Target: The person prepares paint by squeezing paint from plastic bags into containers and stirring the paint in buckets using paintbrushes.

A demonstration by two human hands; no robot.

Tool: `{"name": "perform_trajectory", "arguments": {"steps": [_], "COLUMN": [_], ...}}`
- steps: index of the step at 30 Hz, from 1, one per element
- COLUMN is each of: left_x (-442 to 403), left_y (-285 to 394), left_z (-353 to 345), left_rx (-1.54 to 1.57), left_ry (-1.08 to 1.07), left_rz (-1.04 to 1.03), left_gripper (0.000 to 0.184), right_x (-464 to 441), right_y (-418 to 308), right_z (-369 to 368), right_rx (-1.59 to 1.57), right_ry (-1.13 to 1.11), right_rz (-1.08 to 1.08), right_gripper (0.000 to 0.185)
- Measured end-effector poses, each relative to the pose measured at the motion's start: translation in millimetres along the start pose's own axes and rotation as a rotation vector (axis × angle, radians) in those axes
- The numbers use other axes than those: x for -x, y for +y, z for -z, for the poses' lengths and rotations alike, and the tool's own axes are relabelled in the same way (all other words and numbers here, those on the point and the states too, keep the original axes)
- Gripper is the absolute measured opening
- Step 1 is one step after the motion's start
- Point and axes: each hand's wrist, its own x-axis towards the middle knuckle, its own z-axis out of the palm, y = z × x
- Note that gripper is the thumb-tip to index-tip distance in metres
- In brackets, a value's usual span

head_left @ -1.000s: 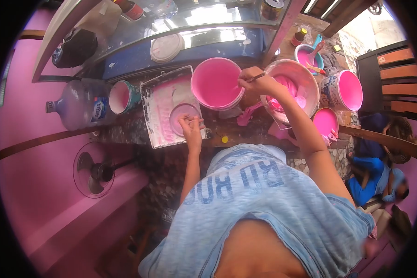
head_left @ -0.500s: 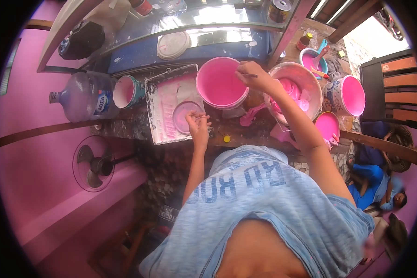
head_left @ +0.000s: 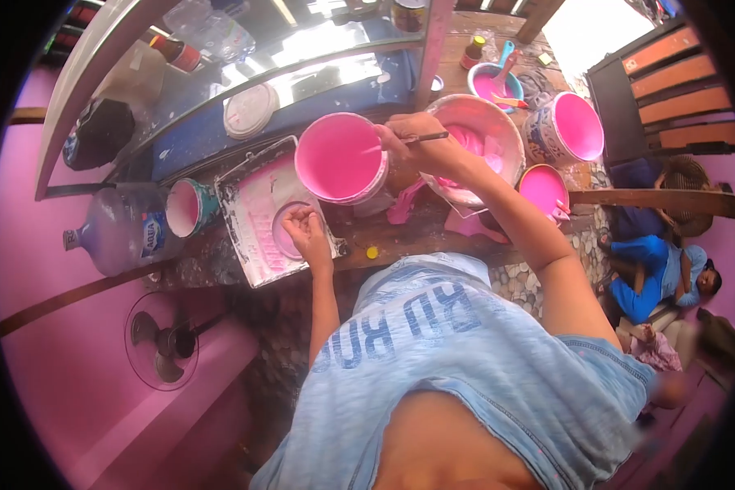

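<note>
My right hand (head_left: 416, 135) is closed around a thin dark-handled tool (head_left: 433, 136), whose handle points right. Its other end reaches over the right rim of a bucket coated pink inside (head_left: 335, 159); I cannot make out its tip. My left hand (head_left: 308, 237) has its fingers curled together above a round translucent lid (head_left: 284, 237). Anything pinched there is too small to tell. The lid lies in a white paint tray (head_left: 257, 204) smeared with pink. Beneath my right forearm stands a larger bucket (head_left: 510, 135) with bright pink contents.
To the right are a printed bucket (head_left: 580, 126), a blue bowl with brushes (head_left: 494, 82) and a shallow pink container (head_left: 543, 188). A water jug (head_left: 126, 229) and small bucket (head_left: 189, 207) stand left. A yellow cap (head_left: 372, 253) lies near the edge. Another person (head_left: 661, 269) sits at right.
The view has shifted, so the table things appear further left. My left hand has moved slightly up and left over the lid. My right hand stays by the bucket rim, its tool now showing more.
</note>
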Motion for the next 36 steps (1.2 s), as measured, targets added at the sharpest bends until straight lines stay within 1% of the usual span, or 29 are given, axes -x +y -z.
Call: {"name": "perform_trajectory", "arguments": {"steps": [1,2,5,6,8,9,11,12,13,14,15,16,17,18,19,21,22,24,26,27,28,29,30,32,35,36], "left_x": [-1.2,-0.8,-4.5,-3.7,-1.0,0.2,-3.7,-6.6,-11.0,-13.3,-13.3,-12.4,-11.2,-10.2,-9.2,-9.1,-10.5,-16.1,-19.1,-19.1,-18.9,-18.8,-19.7,-18.7,-16.9,-16.1], "left_y": [-1.5,4.2,35.6,50.5,83.3,94.1,88.9,82.8,69.0,66.2,64.2,62.3,66.3,72.1,78.3,81.5,78.3,65.6,57.6,53.7,48.8,43.8,40.6,38.5,39.2,39.1], "left_z": [-0.5,-3.1,-19.4,-29.4,-46.7,-59.4,-65.8,-68.7,-70.4,-73.9,-75.1,-76.2,-80.1,-83.3,-86.4,-90.2,-88.5,-80.2,-72.6,-70.5,-68.8,-68.0,-67.3,-63.1,-66.6,-68.3], "left_rx": [0.008,-0.049,-0.194,-0.276,-0.451,-0.419,-0.488,-0.518,-0.476,-0.438,-0.402,-0.368,-0.383,-0.408,-0.434,-0.444,-0.431,-0.4,-0.376,-0.344,-0.317,-0.267,-0.255,-0.245,-0.281,-0.29], "left_ry": [-0.009,-0.034,-0.102,-0.16,-0.27,-0.304,-0.352,-0.372,-0.328,-0.337,-0.347,-0.355,-0.331,-0.304,-0.274,-0.184,-0.139,-0.055,0.005,0.034,0.064,0.089,0.083,0.071,0.071,0.072], "left_rz": [-0.042,-0.07,-0.201,-0.259,-0.38,-0.438,-0.4,-0.382,-0.372,-0.366,-0.358,-0.349,-0.415,-0.411,-0.408,-0.402,-0.38,-0.334,-0.251,-0.233,-0.213,-0.191,-0.191,-0.191,-0.191,-0.194], "left_gripper": [0.032,0.033,0.035,0.034,0.032,0.023,0.025,0.026,0.024,0.024,0.023,0.023,0.017,0.015,0.013,0.006,0.006,0.007,0.007,0.007,0.007,0.008,0.008,0.009,0.009,0.01], "right_x": [1.1,3.0,3.4,4.4,3.2,2.5,3.6,6.6,10.1,10.7,10.0,13.5,19.2,24.9,31.4,48.3,58.5,91.4,124.6,144.8,168.8,195.3,212.6,262.8,325.1,336.4], "right_y": [7.8,16.5,-4.7,-5.1,-9.4,-8.4,-1.3,1.9,4.9,2.3,1.9,1.1,0.7,-0.9,-2.7,4.0,9.9,50.2,60.0,76.5,90.5,108.2,101.9,113.8,128.6,124.3], "right_z": [-4.2,-8.1,-9.7,-17.1,-29.2,-36.1,-49.1,-54.5,-59.3,-56.7,-51.9,-45.4,-36.8,-27.1,-13.8,15.8,33.0,60.4,110.0,134.4,161.2,182.9,202.2,224.2,204.1,188.0], "right_rx": [0.075,0.148,0.193,0.258,0.34,0.337,0.337,0.302,0.27,0.238,0.24,0.181,0.121,0.06,0.158,0.079,0.042,0.086,0.139,0.203,0.304,0.296,0.194,-0.06,0.153,0.082], "right_ry": [-0.009,-0.021,-0.123,-0.08,-0.133,-0.168,-0.237,-0.179,-0.122,-0.066,-0.171,-0.174,-0.178,-0.181,-0.195,-0.109,-0.07,0.144,0.4,0.567,0.676,0.809,0.917,1.025,0.92,0.934], "right_rz": [0.011,0.021,-0.139,-0.087,-0.079,-0.069,-0.047,-0.043,-0.036,-0.027,-0.115,-0.107,-0.097,-0.085,-0.12,-0.201,-0.241,-0.261,-0.474,-0.475,-0.582,-0.597,-0.665,-0.782,-0.955,-1.039], "right_gripper": [0.045,0.045,0.045,0.044,0.046,0.044,0.04,0.037,0.034,0.033,0.037,0.04,0.044,0.048,0.059,0.052,0.049,0.033,0.024,0.024,0.027,0.029,0.033,0.035,0.036,0.044]}}
